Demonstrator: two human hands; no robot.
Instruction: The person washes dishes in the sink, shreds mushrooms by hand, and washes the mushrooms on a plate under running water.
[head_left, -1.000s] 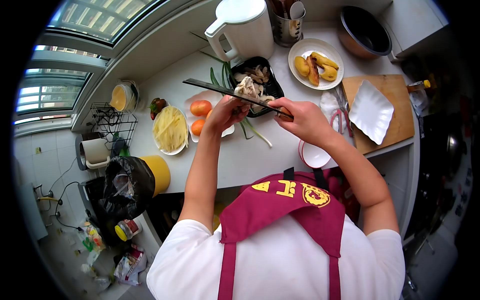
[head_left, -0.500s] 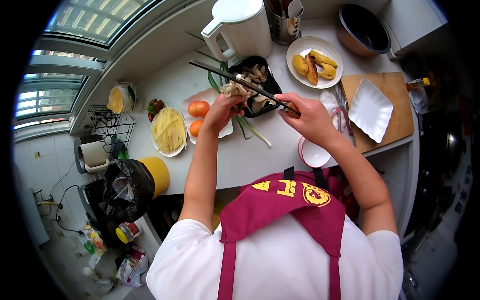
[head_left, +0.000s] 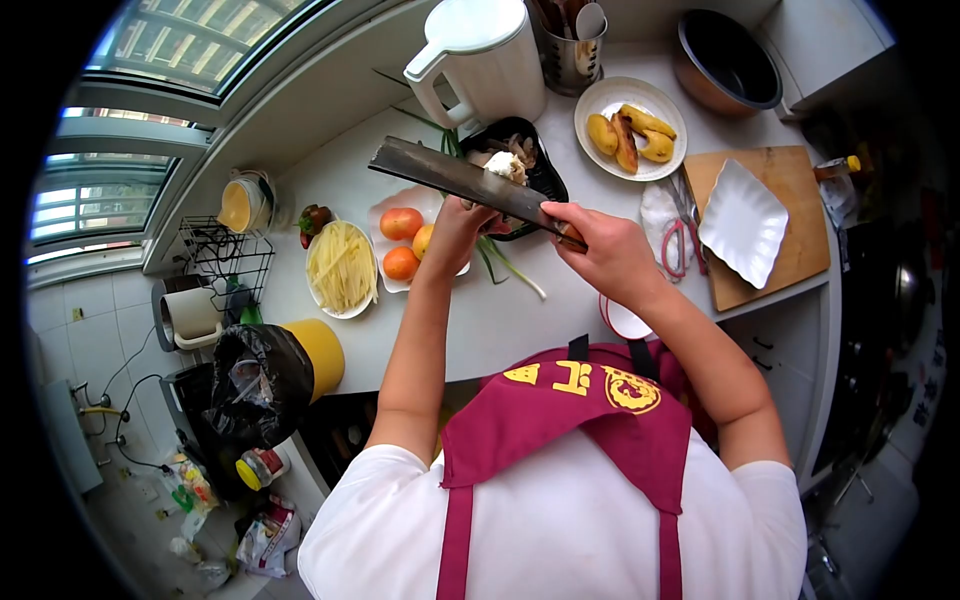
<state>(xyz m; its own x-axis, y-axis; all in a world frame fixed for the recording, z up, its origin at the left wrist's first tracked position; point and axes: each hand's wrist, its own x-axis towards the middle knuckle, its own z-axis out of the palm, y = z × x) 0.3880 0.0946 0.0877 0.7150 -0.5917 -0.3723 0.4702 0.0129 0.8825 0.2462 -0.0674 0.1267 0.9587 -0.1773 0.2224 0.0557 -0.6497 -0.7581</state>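
My right hand [head_left: 605, 248] is closed round the handle of a cleaver [head_left: 440, 172], whose broad dark blade points to the left over the counter. Behind the blade, my left hand [head_left: 468, 225] is partly hidden; it grips a mushroom cluster [head_left: 508, 167], whose pale top shows above the blade. Just beyond is a black tray [head_left: 553, 182] with mushroom pieces in it. Green onions [head_left: 520, 268] lie beside and behind the tray. Left of my left hand, several tomatoes [head_left: 400, 263] rest in a white tray.
An oval plate of pale strips [head_left: 341, 268] lies left. Behind stand a white jug [head_left: 490, 70] and a utensil holder [head_left: 573, 62]. Rightward are a plate of yellow-brown pieces [head_left: 600, 98], scissors [head_left: 675, 250], a cutting board [head_left: 800, 215] with a white dish [head_left: 742, 222], and a dark pot [head_left: 695, 75].
The cleaver has turned so its flat side faces up toward me. My left hand and the mushroom cluster are now more hidden behind the blade, and the cluster's pale side shows.
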